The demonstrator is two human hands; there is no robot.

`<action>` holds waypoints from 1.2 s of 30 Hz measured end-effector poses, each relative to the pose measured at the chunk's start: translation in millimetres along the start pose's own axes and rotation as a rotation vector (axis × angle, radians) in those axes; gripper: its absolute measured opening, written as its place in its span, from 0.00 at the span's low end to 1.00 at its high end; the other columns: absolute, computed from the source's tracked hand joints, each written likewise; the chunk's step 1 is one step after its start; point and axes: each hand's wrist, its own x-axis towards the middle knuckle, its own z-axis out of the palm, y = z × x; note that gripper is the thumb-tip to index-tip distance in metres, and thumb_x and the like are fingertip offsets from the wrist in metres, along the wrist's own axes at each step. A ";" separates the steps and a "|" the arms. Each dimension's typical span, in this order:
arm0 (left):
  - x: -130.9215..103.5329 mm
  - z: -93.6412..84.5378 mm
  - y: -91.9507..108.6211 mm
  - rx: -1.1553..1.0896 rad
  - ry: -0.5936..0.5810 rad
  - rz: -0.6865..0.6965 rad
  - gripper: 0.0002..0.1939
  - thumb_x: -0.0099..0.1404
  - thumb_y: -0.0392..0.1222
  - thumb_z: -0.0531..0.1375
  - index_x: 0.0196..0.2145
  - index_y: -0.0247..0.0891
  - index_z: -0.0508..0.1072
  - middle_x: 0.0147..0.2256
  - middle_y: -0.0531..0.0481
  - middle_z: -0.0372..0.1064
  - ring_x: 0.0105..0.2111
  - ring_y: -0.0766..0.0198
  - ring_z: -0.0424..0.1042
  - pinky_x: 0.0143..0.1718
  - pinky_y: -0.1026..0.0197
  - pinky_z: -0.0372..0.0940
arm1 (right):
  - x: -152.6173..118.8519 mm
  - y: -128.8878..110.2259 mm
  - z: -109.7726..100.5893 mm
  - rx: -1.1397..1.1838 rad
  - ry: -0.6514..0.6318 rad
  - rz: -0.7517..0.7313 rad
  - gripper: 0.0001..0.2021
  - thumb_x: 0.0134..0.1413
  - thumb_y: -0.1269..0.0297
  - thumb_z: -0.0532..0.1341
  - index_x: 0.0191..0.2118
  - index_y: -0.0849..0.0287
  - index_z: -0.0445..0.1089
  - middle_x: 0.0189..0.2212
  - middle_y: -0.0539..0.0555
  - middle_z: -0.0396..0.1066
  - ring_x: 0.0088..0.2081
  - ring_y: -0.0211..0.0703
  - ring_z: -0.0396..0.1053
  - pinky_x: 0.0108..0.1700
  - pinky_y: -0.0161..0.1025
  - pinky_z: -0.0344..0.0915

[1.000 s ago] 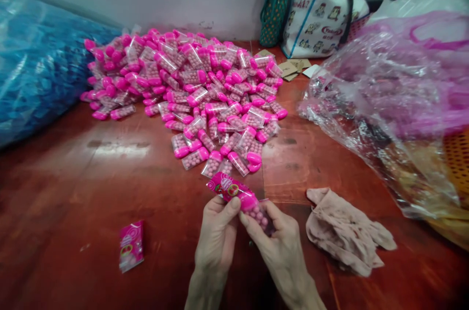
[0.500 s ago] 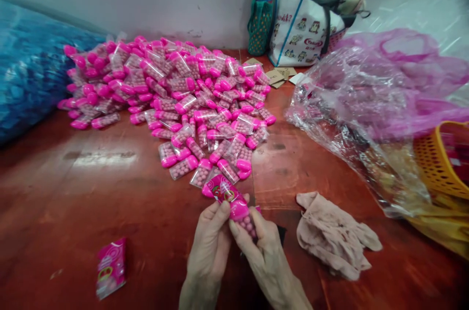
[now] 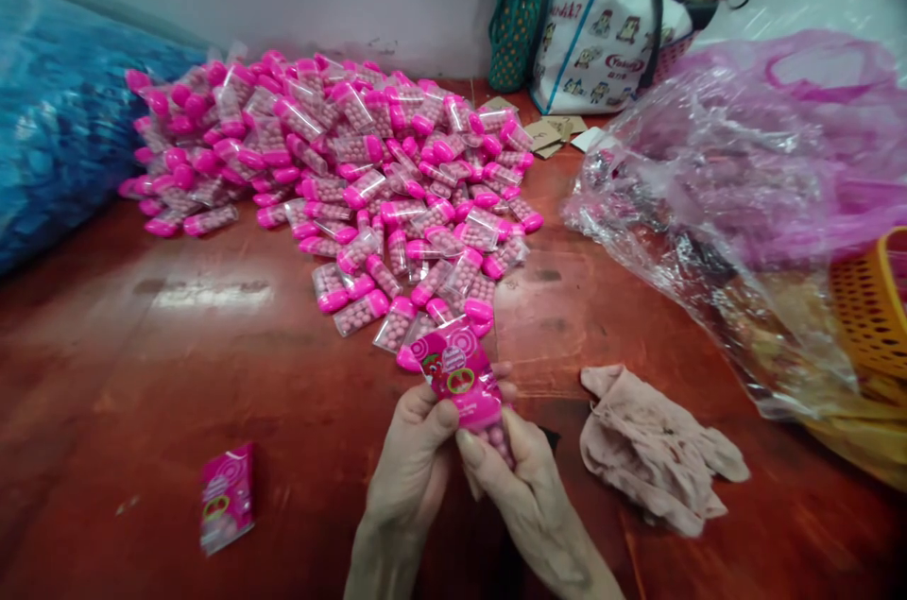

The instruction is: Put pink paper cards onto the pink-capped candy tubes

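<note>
Between my two hands is a small candy container (image 3: 464, 378) in a printed pink sleeve, with pink balls showing through its clear lower end. My left hand (image 3: 413, 449) is closed on its left side, thumb on the front. My right hand (image 3: 521, 477) pinches the lower end, thumb in front and fingers partly hidden behind. Just beyond my hands spreads a large heap of candy containers (image 3: 368, 175), clear with bright pink caps and filled with pink balls. A single sleeved candy container (image 3: 228, 498) lies apart on the table at the lower left.
A crumpled beige cloth (image 3: 658, 449) lies right of my hands. Clear and pink plastic bags (image 3: 744, 165) and a yellow basket (image 3: 868, 307) are farther right. A big blue bag (image 3: 63, 118) stands at left. By the wall are a white tote bag (image 3: 602, 42) and cardboard pieces (image 3: 556, 132).
The held container's printed front has turned to face me more fully, and its sleeve looks flatter. Both hands stay on it. The whole view has shifted slightly.
</note>
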 end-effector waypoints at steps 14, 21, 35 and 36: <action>-1.6 1.4 -0.1 0.080 -0.007 0.100 0.17 0.48 0.47 0.67 0.34 0.33 0.78 0.41 0.38 0.74 0.43 0.48 0.71 0.43 0.54 0.65 | 0.4 4.4 8.6 -0.339 0.260 -0.358 0.06 0.59 0.66 0.52 0.37 0.60 0.63 0.20 0.49 0.68 0.19 0.37 0.66 0.22 0.30 0.61; -5.8 3.6 0.7 0.110 -0.118 0.068 0.18 0.49 0.49 0.66 0.35 0.33 0.78 0.39 0.36 0.74 0.40 0.44 0.72 0.40 0.49 0.66 | -11.3 -10.6 -3.6 -0.189 0.075 -0.105 0.09 0.57 0.61 0.53 0.40 0.58 0.67 0.18 0.46 0.64 0.18 0.34 0.61 0.20 0.29 0.58; -8.6 5.7 6.6 0.264 0.023 0.036 0.11 0.52 0.39 0.63 0.34 0.32 0.78 0.26 0.42 0.75 0.26 0.57 0.73 0.28 0.60 0.66 | -11.9 -5.1 1.5 -0.092 0.113 0.097 0.12 0.55 0.55 0.55 0.36 0.57 0.69 0.20 0.48 0.61 0.20 0.35 0.58 0.21 0.30 0.58; -8.6 5.4 7.3 0.293 -0.019 0.014 0.12 0.52 0.40 0.63 0.34 0.32 0.78 0.25 0.43 0.75 0.24 0.58 0.72 0.27 0.61 0.65 | -12.7 -5.4 0.7 -0.081 0.120 0.100 0.12 0.55 0.56 0.55 0.35 0.58 0.69 0.19 0.47 0.60 0.20 0.35 0.57 0.20 0.30 0.57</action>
